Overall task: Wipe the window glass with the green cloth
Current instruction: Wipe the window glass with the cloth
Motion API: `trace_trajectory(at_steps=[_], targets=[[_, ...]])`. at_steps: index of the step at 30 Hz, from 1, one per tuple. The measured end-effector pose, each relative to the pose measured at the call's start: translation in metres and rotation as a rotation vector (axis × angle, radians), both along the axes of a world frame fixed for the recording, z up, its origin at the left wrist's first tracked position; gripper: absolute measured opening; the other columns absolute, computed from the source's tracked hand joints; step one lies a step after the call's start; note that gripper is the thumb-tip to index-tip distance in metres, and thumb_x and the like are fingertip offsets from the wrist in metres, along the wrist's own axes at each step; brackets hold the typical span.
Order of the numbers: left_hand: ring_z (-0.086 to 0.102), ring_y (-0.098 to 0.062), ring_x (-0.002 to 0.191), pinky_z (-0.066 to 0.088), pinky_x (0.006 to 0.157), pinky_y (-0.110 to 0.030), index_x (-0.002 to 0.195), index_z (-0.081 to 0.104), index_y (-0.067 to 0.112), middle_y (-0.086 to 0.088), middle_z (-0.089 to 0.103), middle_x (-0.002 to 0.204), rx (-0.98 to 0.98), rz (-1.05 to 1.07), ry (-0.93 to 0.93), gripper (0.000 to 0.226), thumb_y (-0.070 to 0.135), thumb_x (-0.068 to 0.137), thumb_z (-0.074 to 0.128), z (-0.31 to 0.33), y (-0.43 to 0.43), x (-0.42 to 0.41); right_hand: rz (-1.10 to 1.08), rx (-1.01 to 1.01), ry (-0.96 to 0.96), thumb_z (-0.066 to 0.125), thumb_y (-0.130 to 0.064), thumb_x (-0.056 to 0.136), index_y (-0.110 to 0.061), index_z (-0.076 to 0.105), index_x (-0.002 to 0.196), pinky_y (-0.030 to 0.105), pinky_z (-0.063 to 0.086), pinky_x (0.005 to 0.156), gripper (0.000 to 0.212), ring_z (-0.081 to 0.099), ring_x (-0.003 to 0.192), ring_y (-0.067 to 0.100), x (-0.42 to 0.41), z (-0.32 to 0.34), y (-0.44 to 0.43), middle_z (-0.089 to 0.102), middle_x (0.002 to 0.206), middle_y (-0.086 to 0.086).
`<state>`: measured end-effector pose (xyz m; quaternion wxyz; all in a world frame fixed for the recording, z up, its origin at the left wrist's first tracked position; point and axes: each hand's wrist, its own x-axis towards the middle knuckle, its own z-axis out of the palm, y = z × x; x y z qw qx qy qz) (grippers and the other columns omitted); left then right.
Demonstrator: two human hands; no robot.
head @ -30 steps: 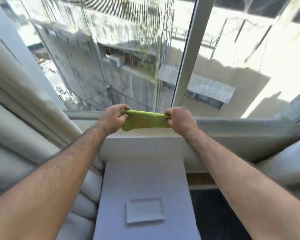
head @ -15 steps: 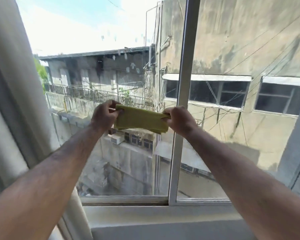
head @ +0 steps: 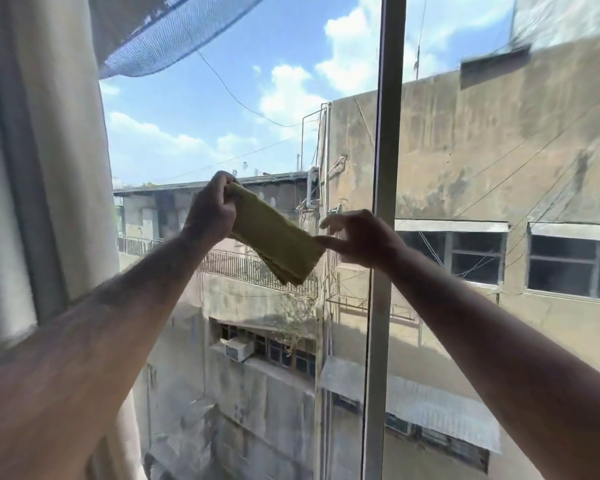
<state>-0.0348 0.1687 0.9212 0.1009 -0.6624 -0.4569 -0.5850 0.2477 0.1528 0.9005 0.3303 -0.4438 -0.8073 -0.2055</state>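
A folded green cloth point(head: 274, 233) hangs at a slant in front of the window glass point(head: 243, 126), high end to the left. My left hand point(head: 210, 211) is shut around that upper end. My right hand point(head: 357, 235) is at the cloth's lower right edge with the fingers spread apart; its thumb tip touches the cloth's edge, and I cannot tell whether it still grips. The cloth's lower corner droops free. Both hands are raised at mid-height of the left pane, just left of the upright window bar point(head: 383, 202).
A pale curtain point(head: 39, 161) hangs along the left side of the window. The right pane point(head: 499, 150) lies beyond the upright bar. Outside are concrete buildings, wires and a dark net at the top left.
The view has swung up from the sill to the upper glass. Both hands rose with the cloth, the left one higher. My right hand has opened its fingers, and the cloth now tilts down to the right.
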Motion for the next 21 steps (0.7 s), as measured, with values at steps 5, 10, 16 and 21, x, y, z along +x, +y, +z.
trace_trajectory(at_steps=[5,10,16,21], targets=[[0.064,-0.040,0.112,0.051,0.092,-0.051,0.118,0.064,0.010,-0.020,0.074,0.111,0.036,0.237,0.331,0.026,0.003,0.094,0.060,0.037,0.024,-0.014,-0.243,0.262,0.053,0.062,-0.057,0.099,-0.006,0.049,0.154,0.050,0.043,0.125,0.076,0.040,0.157,0.035,0.044,0.028,0.043,0.043,0.166,0.021],[0.059,-0.034,0.116,0.048,0.091,-0.054,0.112,0.075,0.017,-0.009,0.072,0.111,0.098,0.541,0.555,0.028,0.005,0.090,0.065,0.055,0.057,-0.015,-0.373,0.270,-0.027,0.064,-0.059,0.096,0.004,0.006,0.167,0.053,0.015,0.138,0.112,-0.003,0.167,0.038,0.062,0.021,0.103,-0.006,0.177,0.027],[0.070,-0.039,0.093,0.060,0.074,-0.048,0.103,0.080,0.011,-0.014,0.067,0.101,0.181,0.450,0.489,0.020,0.001,0.089,0.069,0.051,0.109,-0.001,-0.371,0.585,0.008,0.052,-0.061,0.103,0.011,0.018,0.163,0.055,0.015,0.137,0.100,0.008,0.165,0.048,0.062,0.002,0.160,0.008,0.173,0.036],[0.065,-0.038,0.089,0.052,0.066,-0.042,0.109,0.059,0.004,-0.019,0.066,0.099,0.428,0.348,0.197,0.012,0.004,0.097,0.058,0.006,0.145,0.011,-0.349,0.730,0.030,0.043,-0.058,0.108,0.008,0.019,0.164,0.049,0.015,0.138,0.090,0.011,0.166,0.042,0.069,-0.001,0.177,0.013,0.175,0.031]])
